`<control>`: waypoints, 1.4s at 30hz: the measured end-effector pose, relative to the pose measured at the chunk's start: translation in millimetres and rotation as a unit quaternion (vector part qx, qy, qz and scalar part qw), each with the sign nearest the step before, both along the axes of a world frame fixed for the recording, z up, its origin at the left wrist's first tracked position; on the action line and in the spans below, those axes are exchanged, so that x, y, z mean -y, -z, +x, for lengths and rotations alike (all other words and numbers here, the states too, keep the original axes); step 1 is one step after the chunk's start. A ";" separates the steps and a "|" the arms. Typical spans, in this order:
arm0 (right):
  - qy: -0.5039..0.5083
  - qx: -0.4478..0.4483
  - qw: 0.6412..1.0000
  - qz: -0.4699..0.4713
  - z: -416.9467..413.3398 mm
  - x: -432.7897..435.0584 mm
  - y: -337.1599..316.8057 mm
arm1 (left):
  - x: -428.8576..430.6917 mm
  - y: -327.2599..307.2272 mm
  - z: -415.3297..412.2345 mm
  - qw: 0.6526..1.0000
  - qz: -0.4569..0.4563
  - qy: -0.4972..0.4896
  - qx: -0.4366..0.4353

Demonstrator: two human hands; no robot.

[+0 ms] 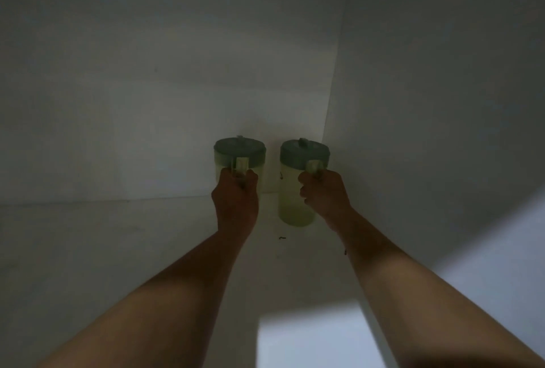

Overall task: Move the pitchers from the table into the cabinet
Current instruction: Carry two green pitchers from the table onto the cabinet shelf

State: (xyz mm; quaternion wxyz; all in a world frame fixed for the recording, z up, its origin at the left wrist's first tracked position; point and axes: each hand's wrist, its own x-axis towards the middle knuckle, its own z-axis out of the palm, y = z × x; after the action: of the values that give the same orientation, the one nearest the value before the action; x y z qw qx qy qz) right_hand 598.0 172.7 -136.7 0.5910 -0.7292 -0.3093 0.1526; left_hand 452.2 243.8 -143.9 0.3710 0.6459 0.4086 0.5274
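1. Head view, dim cabinet (pixel 147 102) interior: left hand (pixel 236 196) clenched round the handle of the left pitcher (pixel 239 158), right hand (pixel 323 193) clenched round the handle of the right pitcher (pixel 295 205).
2. Both pitchers upright, side by side near the back wall, right one close to the side wall (pixel 427 117). Small gap between them, not touching.
3. Step in hand: looks like the set-down on the shelf (pixel 88 249). Right pitcher seems to sit on the shelf already; left base hidden behind the hand, so can't say whether down or just above.
4. Next move probably calls for: settle both flat, loosen both fists, slide fingers out of the handles without tipping anything, then back the arms straight out.
5. Contents: translucent pale yellow-green bodies with darker green lids (pixel 303 149), both lids on. Hard to tell in this light whether the colour is liquid or just tinted plastic. If full, heavy on the handle side, so a gentle let-go.
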 end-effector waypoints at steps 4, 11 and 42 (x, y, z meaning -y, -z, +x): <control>0.009 0.015 0.999 -0.032 0.0 -4.8 -6.3 | -6.5 -1.2 7.1 1.000 -0.019 0.009 -0.020; 0.037 0.090 0.985 -0.143 -6.3 6.6 -17.7 | -6.7 -6.0 6.5 0.996 -0.065 0.013 -0.067; 0.048 0.290 0.940 -0.172 -310.9 236.9 -145.0 | 203.6 -130.4 -296.9 0.893 0.270 0.031 -0.359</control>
State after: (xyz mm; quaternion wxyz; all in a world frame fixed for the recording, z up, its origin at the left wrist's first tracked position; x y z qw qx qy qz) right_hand 287.1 -64.2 8.3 0.3478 -0.8463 -0.4012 -0.0433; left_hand 155.4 40.2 -13.4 0.0264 0.8789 0.3359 0.3375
